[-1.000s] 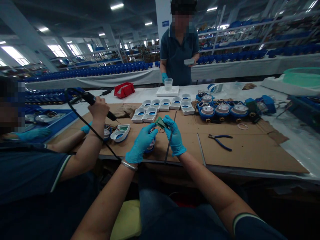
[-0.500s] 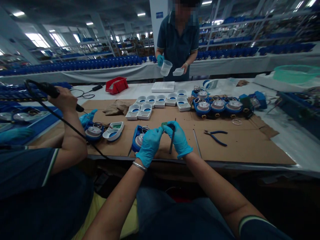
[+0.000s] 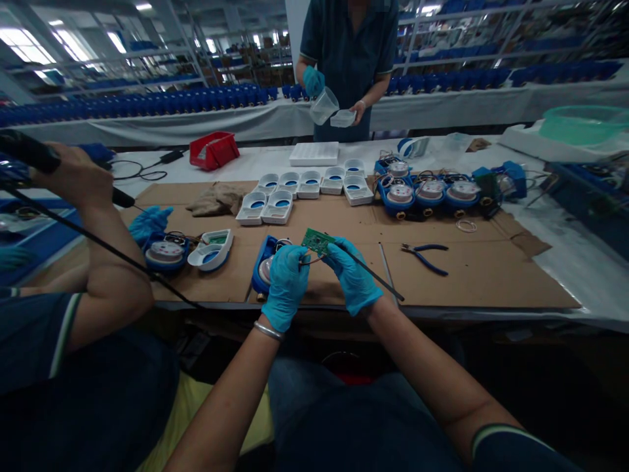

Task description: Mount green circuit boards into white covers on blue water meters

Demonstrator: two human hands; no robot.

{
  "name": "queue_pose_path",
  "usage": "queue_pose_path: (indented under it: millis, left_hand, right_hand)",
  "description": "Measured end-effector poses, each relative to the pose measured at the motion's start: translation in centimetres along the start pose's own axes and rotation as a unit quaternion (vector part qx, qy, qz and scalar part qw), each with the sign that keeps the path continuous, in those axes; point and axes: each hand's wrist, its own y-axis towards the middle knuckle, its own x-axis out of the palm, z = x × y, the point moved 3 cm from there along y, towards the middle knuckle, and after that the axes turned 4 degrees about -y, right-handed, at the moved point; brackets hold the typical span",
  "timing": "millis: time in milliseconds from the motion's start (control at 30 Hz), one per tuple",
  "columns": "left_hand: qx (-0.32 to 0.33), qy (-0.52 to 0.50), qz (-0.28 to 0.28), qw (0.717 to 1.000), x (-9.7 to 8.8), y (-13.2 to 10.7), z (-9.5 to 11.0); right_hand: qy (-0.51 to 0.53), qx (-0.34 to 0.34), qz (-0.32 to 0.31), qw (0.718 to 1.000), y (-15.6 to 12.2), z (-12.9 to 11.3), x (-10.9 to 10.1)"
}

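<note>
Both my hands wear blue gloves and meet above the cardboard (image 3: 324,288) near the table's front edge. My left hand (image 3: 285,282) is closed in a pinch on the wire (image 3: 313,260) at the near side of a green circuit board (image 3: 316,240). My right hand (image 3: 352,275) is closed on the board's right edge, with a slim dark rod-like tool (image 3: 381,280) also in its grip, slanting down to the right. Just left of my left hand sits a blue meter body (image 3: 260,269), partly hidden by it.
Diagonal pliers (image 3: 427,255) and a metal strip (image 3: 388,272) lie to the right. White housings (image 3: 278,206) and several blue meters (image 3: 427,196) stand behind. At left a co-worker's hand (image 3: 73,174) holds a corded driver (image 3: 122,198). Opposite, another person (image 3: 348,59) holds a clear tub (image 3: 324,106).
The circuit board has turned flat and shows more of its face. The dark tool has swung from upright to slanting right. The co-worker's driver hand has shifted left in view.
</note>
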Motion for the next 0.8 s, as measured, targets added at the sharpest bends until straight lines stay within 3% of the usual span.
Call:
queue_pose_path:
  millis: [167, 800]
  left_hand:
    - [0.015, -0.044, 0.051, 0.998, -0.06, -0.01, 0.12]
    - [-0.011, -0.053, 0.057, 0.997, -0.52, -0.28, 0.31]
  right_hand:
    - [0.004, -0.005, -0.018, 1.0, 0.0, 0.19, 0.11]
    - [0.026, 0.012, -0.011, 1.0, -0.41, 0.5, 0.3]
